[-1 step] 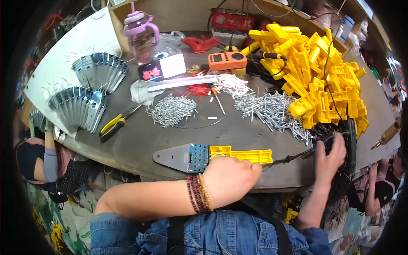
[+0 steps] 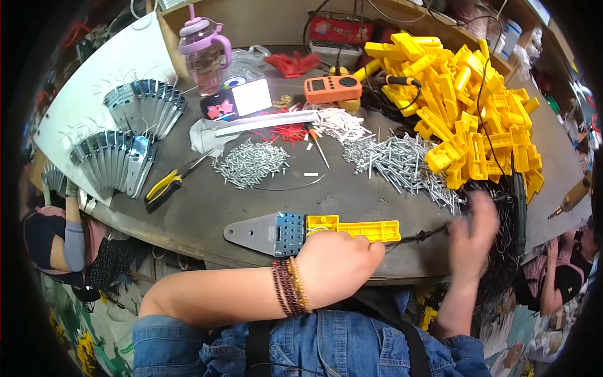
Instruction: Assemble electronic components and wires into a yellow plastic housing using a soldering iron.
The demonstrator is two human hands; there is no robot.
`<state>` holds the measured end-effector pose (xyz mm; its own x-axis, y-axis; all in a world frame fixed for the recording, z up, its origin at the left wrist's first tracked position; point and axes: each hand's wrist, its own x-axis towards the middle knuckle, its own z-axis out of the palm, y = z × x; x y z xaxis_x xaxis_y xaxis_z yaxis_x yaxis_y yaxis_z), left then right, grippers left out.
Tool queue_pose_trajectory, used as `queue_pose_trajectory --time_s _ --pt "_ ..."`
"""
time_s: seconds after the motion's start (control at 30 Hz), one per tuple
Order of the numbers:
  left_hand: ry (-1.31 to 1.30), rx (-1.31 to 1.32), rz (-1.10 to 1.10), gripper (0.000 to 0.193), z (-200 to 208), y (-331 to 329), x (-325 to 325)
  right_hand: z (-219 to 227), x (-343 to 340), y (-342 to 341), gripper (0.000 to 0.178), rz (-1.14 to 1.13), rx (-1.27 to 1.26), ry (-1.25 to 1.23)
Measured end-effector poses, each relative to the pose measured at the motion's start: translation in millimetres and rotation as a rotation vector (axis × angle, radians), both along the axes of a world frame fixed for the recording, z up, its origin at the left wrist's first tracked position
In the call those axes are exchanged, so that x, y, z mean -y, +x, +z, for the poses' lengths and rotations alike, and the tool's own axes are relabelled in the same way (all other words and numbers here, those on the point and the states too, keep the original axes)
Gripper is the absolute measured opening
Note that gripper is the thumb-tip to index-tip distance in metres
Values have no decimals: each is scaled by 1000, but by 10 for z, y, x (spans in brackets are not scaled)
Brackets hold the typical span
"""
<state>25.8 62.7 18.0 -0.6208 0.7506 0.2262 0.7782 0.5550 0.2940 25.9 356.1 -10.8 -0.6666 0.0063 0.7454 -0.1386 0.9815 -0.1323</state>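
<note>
A grey metal plate (image 2: pixel 251 231) with a blue block (image 2: pixel 290 229) and a yellow plastic bar (image 2: pixel 358 227) lies flat at the table's near edge. My left hand (image 2: pixel 339 259), with bead bracelets at the wrist, is closed in a fist against the near side of the bar. My right hand (image 2: pixel 472 229) is blurred, fingers apart, just right of the bar's end. It hovers over a thin dark rod (image 2: pixel 419 237) and beside a dark power tool (image 2: pixel 518 207).
Two piles of silver screws (image 2: pixel 251 162) (image 2: pixel 396 160) lie mid-table, with a heap of yellow parts (image 2: pixel 471 107) at the right. Yellow-handled pliers (image 2: pixel 164 185), fanned metal plates (image 2: pixel 116 160), an orange meter (image 2: pixel 333 89) and a pink bottle (image 2: pixel 201 53) sit around. Other people sit at left (image 2: pixel 56 239) and right (image 2: pixel 565 276).
My right hand has come off the dark tool and shifted slightly left, now blurred with fingers spread. My left hand has stayed put.
</note>
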Motion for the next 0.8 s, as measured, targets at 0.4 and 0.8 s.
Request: queue_pose_trajectory --time_s 0.4,0.8 --pt "250 139 -37 44 219 -299 276 182 843 214 10 787 330 -11" --pt "-140 -255 307 9 -493 -2339 243 -336 763 257 15 1042 582 -519"
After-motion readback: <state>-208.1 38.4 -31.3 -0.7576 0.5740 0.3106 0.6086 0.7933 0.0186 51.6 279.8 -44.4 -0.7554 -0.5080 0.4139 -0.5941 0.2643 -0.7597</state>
